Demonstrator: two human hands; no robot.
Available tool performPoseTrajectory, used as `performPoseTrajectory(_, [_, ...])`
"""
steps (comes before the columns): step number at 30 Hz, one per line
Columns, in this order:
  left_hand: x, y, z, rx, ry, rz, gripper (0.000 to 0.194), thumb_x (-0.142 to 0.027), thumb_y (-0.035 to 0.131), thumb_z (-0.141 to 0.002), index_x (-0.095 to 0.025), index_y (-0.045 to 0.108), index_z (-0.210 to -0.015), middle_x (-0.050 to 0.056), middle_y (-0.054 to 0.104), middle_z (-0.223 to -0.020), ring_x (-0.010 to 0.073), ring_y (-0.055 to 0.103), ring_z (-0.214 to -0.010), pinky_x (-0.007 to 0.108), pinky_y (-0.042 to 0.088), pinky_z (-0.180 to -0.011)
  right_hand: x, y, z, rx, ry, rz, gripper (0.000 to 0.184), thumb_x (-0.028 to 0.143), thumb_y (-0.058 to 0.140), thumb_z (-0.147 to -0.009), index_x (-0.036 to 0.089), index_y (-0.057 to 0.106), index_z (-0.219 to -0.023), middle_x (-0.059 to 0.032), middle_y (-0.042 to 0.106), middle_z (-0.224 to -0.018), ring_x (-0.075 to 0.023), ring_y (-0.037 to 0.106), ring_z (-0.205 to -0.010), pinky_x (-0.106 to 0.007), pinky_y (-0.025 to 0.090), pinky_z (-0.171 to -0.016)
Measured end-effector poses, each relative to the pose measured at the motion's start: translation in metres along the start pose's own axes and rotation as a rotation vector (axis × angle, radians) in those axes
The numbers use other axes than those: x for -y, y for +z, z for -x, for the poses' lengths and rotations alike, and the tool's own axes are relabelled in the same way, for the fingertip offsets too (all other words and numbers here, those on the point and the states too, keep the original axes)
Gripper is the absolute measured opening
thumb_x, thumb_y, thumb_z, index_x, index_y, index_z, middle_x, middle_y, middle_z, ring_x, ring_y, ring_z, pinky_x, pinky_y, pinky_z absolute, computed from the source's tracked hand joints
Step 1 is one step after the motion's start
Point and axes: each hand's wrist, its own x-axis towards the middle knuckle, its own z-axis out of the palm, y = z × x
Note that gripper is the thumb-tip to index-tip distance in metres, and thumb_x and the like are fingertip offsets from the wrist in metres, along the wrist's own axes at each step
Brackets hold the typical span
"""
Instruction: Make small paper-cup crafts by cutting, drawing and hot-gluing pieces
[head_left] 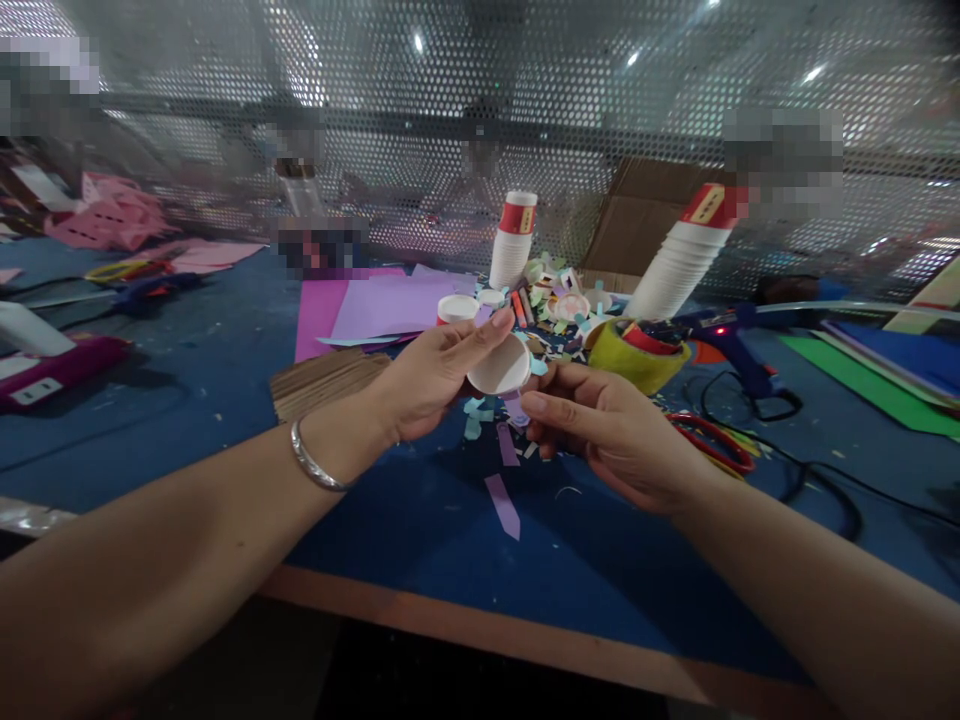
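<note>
My left hand (439, 375) is closed around a small round white paper piece (501, 366), which looks like a cut paper cup seen from its open end. A light-blue paper tab (538, 368) sticks out at its right edge. Close beside it, my right hand (592, 425) is closed, thumb against fingers, at a purple paper piece (516, 410) just under the cup. Exactly how the fingers grip it is partly hidden. Below on the blue table lie purple paper strips (503, 507) and light-blue paper scraps (474, 418).
Stacks of paper cups (511, 245) (682, 260) stand behind. A glue gun (739, 345) with a cable lies right, near a yellow tape roll (637, 360). Purple sheets (382, 308) and brown cardboard pieces (326, 382) lie left. A perforated metal panel (420, 120) rises behind the table.
</note>
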Motion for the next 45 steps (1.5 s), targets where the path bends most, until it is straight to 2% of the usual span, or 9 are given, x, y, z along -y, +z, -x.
performPoseTrajectory(5, [0.002, -0.002, -0.001, 0.010, 0.043, 0.021, 0.041, -0.053, 0.074, -0.081, -0.013, 0.066, -0.074, 0.002, 0.062, -0.071, 0.0098, 0.050, -0.064, 0.023, 0.039, -0.061, -0.004, -0.001, -0.001, -0.010, 0.011, 0.014, 0.027, 0.037, 0.082, -0.077, 0.018, 0.064, -0.082, 0.0024, 0.058, -0.075, -0.0089, 0.054, -0.066, -0.024, 0.045, -0.058])
performPoseTrajectory(10, [-0.001, -0.004, -0.002, -0.032, -0.025, -0.033, 0.042, -0.052, 0.075, -0.080, -0.012, 0.065, -0.071, 0.002, 0.059, -0.069, 0.0104, 0.049, -0.064, 0.025, 0.038, -0.061, -0.003, -0.004, -0.002, -0.074, 0.005, 0.016, 0.027, 0.034, 0.084, -0.073, 0.018, 0.065, -0.081, 0.0022, 0.060, -0.072, -0.0091, 0.056, -0.063, -0.024, 0.046, -0.059])
performPoseTrajectory(16, [-0.005, -0.014, -0.004, 0.058, -0.093, 0.004, 0.032, -0.044, 0.078, -0.079, -0.014, 0.074, -0.090, 0.004, 0.070, -0.088, 0.0116, 0.058, -0.077, 0.025, 0.044, -0.072, 0.000, -0.007, -0.005, -0.160, -0.030, 0.013, 0.027, 0.036, 0.085, -0.069, 0.018, 0.066, -0.076, 0.0022, 0.060, -0.069, -0.0092, 0.054, -0.060, -0.025, 0.044, -0.055])
performPoseTrajectory(23, [-0.007, -0.016, -0.002, 0.094, -0.157, -0.027, 0.029, -0.028, 0.084, -0.073, -0.017, 0.077, -0.099, 0.003, 0.071, -0.094, 0.0094, 0.059, -0.078, 0.025, 0.049, -0.077, 0.001, -0.012, -0.008, -0.198, -0.046, 0.007, 0.031, 0.039, 0.085, -0.068, 0.017, 0.065, -0.078, 0.0030, 0.058, -0.067, -0.0093, 0.053, -0.060, -0.024, 0.043, -0.055])
performPoseTrajectory(33, [-0.004, -0.011, -0.003, -0.085, -0.092, 0.037, 0.027, -0.022, 0.085, -0.069, -0.011, 0.074, -0.092, 0.006, 0.072, -0.091, 0.0110, 0.060, -0.073, 0.027, 0.050, -0.072, 0.001, -0.011, -0.009, -0.250, -0.023, 0.010, 0.036, 0.042, 0.088, -0.064, 0.017, 0.065, -0.076, 0.0032, 0.059, -0.066, -0.0085, 0.054, -0.059, -0.023, 0.045, -0.054])
performPoseTrajectory(38, [0.001, -0.007, -0.002, -0.100, -0.139, 0.027, 0.024, -0.024, 0.083, -0.072, -0.012, 0.075, -0.092, 0.005, 0.072, -0.090, 0.0137, 0.063, -0.080, 0.029, 0.050, -0.076, -0.004, -0.013, -0.010, -0.252, -0.045, 0.041, 0.035, 0.041, 0.088, -0.065, 0.017, 0.067, -0.079, 0.0034, 0.061, -0.068, -0.0084, 0.055, -0.061, -0.021, 0.046, -0.054])
performPoseTrajectory(45, [0.001, -0.007, -0.004, -0.182, -0.091, 0.051, 0.024, -0.025, 0.083, -0.071, -0.013, 0.075, -0.090, 0.006, 0.072, -0.094, 0.0151, 0.062, -0.084, 0.030, 0.048, -0.077, -0.005, -0.013, -0.011, -0.258, -0.051, 0.077, 0.030, 0.038, 0.086, -0.067, 0.017, 0.068, -0.080, 0.0027, 0.061, -0.070, -0.0088, 0.056, -0.062, -0.022, 0.046, -0.055])
